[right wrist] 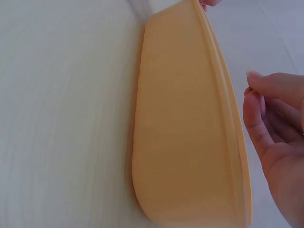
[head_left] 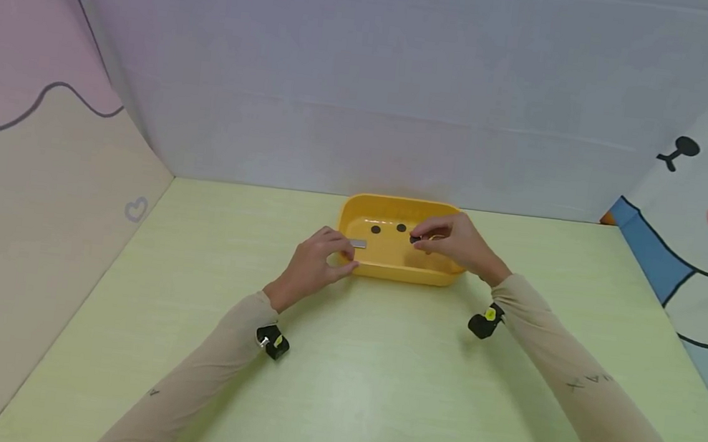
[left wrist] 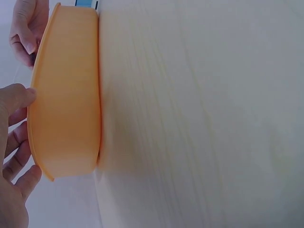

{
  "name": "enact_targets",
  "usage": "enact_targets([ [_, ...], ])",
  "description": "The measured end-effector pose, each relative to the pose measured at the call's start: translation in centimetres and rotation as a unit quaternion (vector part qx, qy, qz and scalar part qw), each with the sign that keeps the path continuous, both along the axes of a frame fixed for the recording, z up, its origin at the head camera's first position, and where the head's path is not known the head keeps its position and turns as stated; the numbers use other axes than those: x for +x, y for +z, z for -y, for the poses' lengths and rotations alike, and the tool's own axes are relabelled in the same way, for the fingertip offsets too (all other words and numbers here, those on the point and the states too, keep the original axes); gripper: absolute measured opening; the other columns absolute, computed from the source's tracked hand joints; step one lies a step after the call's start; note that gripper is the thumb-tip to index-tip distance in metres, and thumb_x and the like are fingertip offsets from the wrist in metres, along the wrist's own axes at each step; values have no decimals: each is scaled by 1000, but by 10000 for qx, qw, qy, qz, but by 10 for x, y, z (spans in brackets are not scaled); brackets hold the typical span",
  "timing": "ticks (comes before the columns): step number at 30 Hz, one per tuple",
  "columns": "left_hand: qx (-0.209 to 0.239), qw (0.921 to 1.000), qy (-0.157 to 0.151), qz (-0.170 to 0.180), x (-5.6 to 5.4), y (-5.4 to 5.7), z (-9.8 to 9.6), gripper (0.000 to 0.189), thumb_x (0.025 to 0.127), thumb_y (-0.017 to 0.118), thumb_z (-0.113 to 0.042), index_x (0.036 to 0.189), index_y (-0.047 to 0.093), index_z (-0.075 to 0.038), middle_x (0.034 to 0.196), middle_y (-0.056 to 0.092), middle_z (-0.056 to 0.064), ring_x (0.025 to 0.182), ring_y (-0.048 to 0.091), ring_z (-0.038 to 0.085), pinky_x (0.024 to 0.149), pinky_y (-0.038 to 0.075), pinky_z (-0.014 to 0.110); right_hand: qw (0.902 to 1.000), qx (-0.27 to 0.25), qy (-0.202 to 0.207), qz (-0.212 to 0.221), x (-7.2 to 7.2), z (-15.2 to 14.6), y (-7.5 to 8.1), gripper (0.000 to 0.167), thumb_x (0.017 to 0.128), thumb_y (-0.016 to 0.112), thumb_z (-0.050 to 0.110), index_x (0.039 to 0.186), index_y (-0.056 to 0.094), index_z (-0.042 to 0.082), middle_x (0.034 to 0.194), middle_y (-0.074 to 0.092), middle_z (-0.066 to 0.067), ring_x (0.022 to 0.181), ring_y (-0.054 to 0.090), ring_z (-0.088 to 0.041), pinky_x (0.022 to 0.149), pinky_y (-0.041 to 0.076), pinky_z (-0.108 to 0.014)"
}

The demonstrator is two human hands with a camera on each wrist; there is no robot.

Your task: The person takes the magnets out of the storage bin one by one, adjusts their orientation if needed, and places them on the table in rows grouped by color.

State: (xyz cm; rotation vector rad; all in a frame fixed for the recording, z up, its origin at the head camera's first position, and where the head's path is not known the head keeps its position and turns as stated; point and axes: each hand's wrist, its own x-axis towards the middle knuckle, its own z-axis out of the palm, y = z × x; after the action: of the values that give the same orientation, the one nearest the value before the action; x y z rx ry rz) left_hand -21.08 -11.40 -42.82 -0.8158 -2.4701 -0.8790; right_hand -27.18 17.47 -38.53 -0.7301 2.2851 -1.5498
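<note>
A shallow yellow tray (head_left: pixel 400 274) stands on the table by the back wall. Two black round discs (head_left: pixel 375 230) lie on its floor, and a small silver rectangular piece (head_left: pixel 359 244) shows beside the left fingertips. At the tray's front left corner, my left hand (head_left: pixel 318 264) holds the rim, with its thumb at the front edge in the left wrist view. Over the tray's right part, my right hand (head_left: pixel 455 242) pinches another black disc (head_left: pixel 415 240) between thumb and fingertips. In the right wrist view the fingers mostly hide that disc.
The pale green tabletop (head_left: pixel 363 380) stretches in front of the tray. A plain whitish wall (head_left: pixel 402 132) rises right behind it, with printed panels at the left and right. Both wrists carry small black cameras (head_left: pixel 486 321).
</note>
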Motion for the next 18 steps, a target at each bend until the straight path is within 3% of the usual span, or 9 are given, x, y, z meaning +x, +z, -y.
enact_targets([
  [6, 54, 10000, -1, -25, 0, 0, 0, 14, 79, 77, -20, 79, 65, -13, 86, 65, -3, 90, 53, 15, 76, 49, 31, 9999, -86, -59, 27, 5, -7, 5, 24, 83, 73, 10, 102, 68, -4, 103, 67, -16, 89, 61, -44, 78, 50, -51],
  [13, 41, 10000, -8, -21, -2, -2, -1, 13, 79, 76, -21, 79, 65, -14, 87, 64, -4, 90, 53, 15, 74, 49, 31, 9999, 76, -144, 24, 8, -14, 10, 25, 84, 70, 7, 106, 67, -6, 107, 65, -21, 83, 67, -26, 75, 54, -39],
  [18, 37, 10000, 0, 33, -3, -3, -1, 13, 79, 76, -21, 79, 65, -15, 87, 65, -4, 90, 53, 15, 75, 49, 31, 9998, 115, -182, -32, 10, -21, 12, 25, 84, 70, 7, 106, 67, -5, 107, 66, -20, 85, 67, -28, 75, 54, -36],
])
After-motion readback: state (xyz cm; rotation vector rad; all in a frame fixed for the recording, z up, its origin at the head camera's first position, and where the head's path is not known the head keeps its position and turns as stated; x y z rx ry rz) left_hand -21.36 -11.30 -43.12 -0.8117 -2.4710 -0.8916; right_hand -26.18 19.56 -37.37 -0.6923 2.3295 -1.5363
